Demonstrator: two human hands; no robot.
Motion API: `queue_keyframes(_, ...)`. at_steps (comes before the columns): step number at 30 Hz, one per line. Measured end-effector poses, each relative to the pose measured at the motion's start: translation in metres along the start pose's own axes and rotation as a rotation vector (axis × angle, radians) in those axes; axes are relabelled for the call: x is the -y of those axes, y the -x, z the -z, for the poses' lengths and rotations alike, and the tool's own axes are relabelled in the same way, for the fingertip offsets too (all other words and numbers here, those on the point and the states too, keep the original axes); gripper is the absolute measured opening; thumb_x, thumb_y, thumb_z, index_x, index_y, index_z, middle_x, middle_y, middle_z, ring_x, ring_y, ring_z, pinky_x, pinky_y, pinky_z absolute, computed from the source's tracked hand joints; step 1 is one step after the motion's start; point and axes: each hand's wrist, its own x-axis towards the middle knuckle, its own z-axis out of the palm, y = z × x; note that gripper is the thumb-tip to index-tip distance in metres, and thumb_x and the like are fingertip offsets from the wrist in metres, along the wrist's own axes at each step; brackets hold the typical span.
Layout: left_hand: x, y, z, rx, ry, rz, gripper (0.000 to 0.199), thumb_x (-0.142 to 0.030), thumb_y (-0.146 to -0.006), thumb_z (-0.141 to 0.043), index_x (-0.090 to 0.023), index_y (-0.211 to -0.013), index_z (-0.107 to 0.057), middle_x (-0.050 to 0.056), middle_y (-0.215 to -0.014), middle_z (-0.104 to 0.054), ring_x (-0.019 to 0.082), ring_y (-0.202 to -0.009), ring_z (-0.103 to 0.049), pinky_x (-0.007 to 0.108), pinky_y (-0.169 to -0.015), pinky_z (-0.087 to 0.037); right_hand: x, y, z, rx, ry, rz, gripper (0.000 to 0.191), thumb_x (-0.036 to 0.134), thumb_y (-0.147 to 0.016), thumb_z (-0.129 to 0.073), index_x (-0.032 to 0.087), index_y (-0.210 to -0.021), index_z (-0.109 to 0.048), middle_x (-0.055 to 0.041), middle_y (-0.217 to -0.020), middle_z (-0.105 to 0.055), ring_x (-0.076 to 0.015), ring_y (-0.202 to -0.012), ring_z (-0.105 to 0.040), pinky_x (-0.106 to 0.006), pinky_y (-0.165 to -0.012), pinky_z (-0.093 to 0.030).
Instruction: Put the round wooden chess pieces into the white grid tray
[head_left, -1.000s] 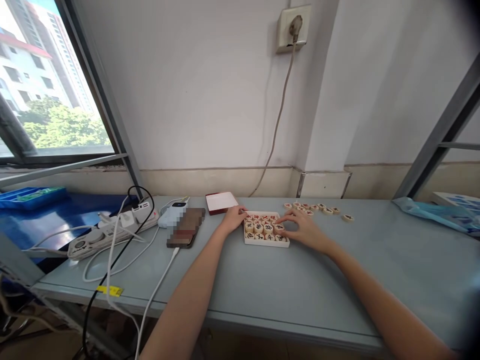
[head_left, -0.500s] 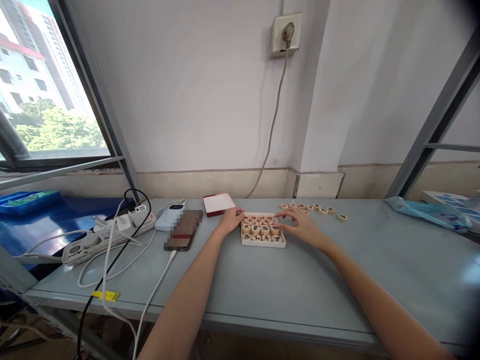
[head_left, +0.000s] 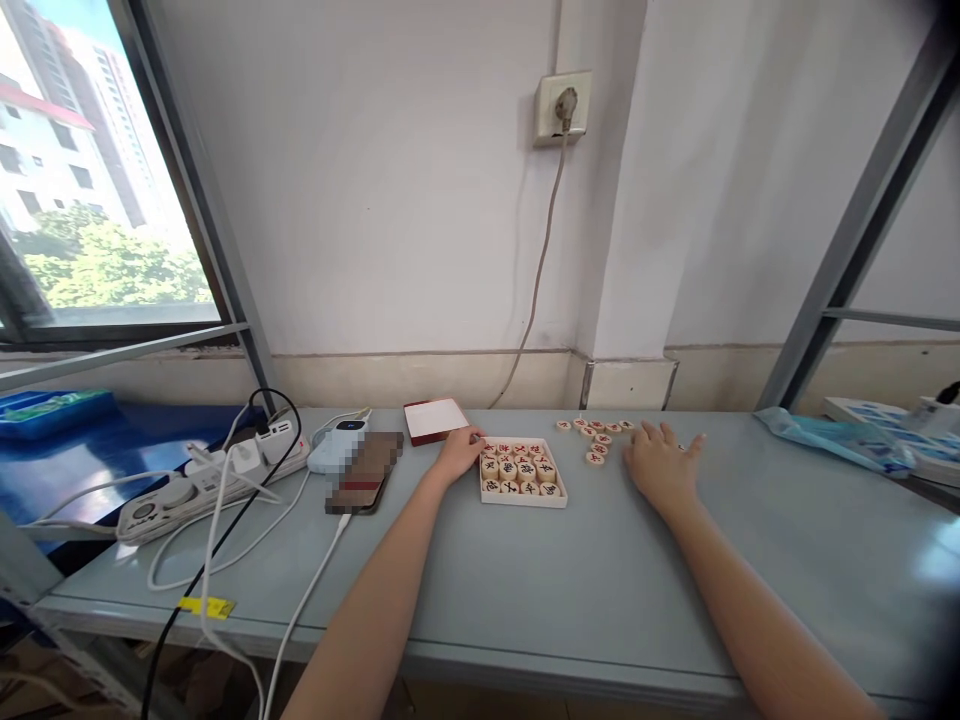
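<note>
A white box [head_left: 525, 503] holds rows of round wooden pieces with red and black characters, some of them stacked. My left hand [head_left: 459, 455] is at the box's upper left corner, its fingers bent together there; whether they pinch anything is too small to tell. To the right of the box, my right hand [head_left: 664, 465] has its fingers spread over the table, beside several loose pieces [head_left: 596, 448]. It partly covers the right end of that group. Behind my left hand lies the box lid [head_left: 435, 418], white inside with red edges.
A phone [head_left: 367, 475] and a light blue power bank [head_left: 336, 448] lie on the grey table [head_left: 570, 590], left of my left forearm. Further left are a power strip [head_left: 161, 508] and cables. A blue plastic bag [head_left: 836, 440] lies at the right.
My right hand has moved from the box's right edge to the right, over the loose pieces, and its fingers have spread. My left hand remains at the box. The view has tilted up slightly.
</note>
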Motion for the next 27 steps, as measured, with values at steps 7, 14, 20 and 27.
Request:
queue_keyframes(7, 0.000, 0.000, 0.001, 0.002, -0.023, 0.001, 0.025, -0.019, -0.077, -0.047, -0.012, -0.092, -0.065, 0.004, -0.073, -0.065, 0.013, -0.068, -0.057, 0.022, -0.066, -0.041, 0.006, -0.001, 0.019, -0.033, -0.063, 0.005, 0.026, 0.025, -0.082, -0.040, 0.015, -0.091, -0.062, -0.0122, -0.087, -0.066, -0.0258, -0.085, -0.057, -0.044, -0.081, -0.033)
queue_keyframes(14, -0.004, 0.001, 0.001, 0.000, -0.051, 0.006, 0.027, -0.019, -0.078, -0.046, -0.011, -0.096, -0.064, 0.006, -0.081, -0.066, 0.016, -0.076, -0.058, 0.024, -0.070, -0.043, 0.071, 0.014, 0.045, -0.093, -0.642, 0.112, 0.035, 0.047, -0.084, -0.043, 0.023, -0.099, -0.064, -0.0045, -0.102, -0.064, -0.0223, -0.091, -0.056, -0.038, -0.081, -0.038)
queue_keyframes(20, -0.006, 0.001, 0.001, -0.030, -0.074, -0.029, 0.026, -0.017, -0.077, -0.046, -0.011, -0.092, -0.066, 0.007, -0.088, -0.067, 0.017, -0.083, -0.058, 0.024, -0.076, -0.043, 0.114, 0.043, 0.071, 0.019, -0.817, 0.553, 0.024, 0.046, -0.084, -0.049, 0.031, -0.097, -0.064, -0.0020, -0.102, -0.060, -0.0200, -0.095, -0.053, -0.034, -0.080, -0.042)
queue_keyframes(27, -0.005, 0.002, 0.000, -0.031, -0.066, -0.015, 0.026, -0.018, -0.077, -0.046, -0.012, -0.093, -0.066, 0.007, -0.090, -0.067, 0.016, -0.084, -0.058, 0.025, -0.078, -0.043, 0.122, 0.058, 0.069, 0.112, -0.750, 0.617, 0.029, 0.039, -0.083, -0.054, 0.033, -0.111, -0.055, -0.0011, -0.111, -0.057, -0.0211, -0.106, -0.047, -0.038, -0.088, -0.035)
